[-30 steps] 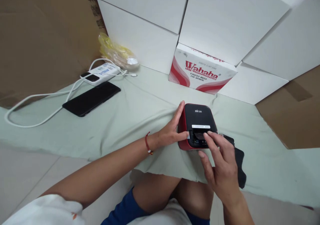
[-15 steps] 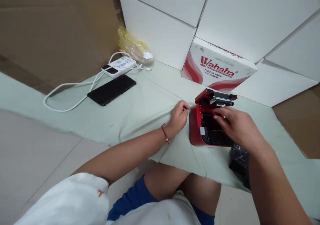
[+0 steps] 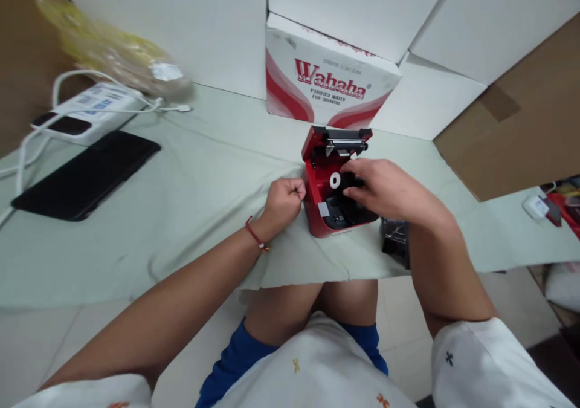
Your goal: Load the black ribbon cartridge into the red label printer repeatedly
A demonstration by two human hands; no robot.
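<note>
A small red printer-like device (image 3: 317,223) stands on the cloth-covered table with its red lid (image 3: 310,144) raised, showing a black roller (image 3: 347,145) under the lid. Inside its bay a white ring (image 3: 335,181) faces left, next to something dark. My right hand (image 3: 385,187) reaches into the bay from the right, thumb and fingers bent around that dark part, whose kind I cannot make out. Curled into a fist, my left hand (image 3: 284,201) rests against or just beside the device's left side. Nothing shows in it.
Behind the device stands a white and red Wahaha carton (image 3: 330,81). To the left lie a black phone (image 3: 86,175), a white power bank (image 3: 90,109) with a cable, and a yellowish plastic bag (image 3: 118,51). A black wrapped object (image 3: 395,242) sits under my right forearm.
The view has swung right, shifting everything leftward. The white ring now shows inside the bay. My left fingers have curled tighter, and my right hand stays at the bay.
</note>
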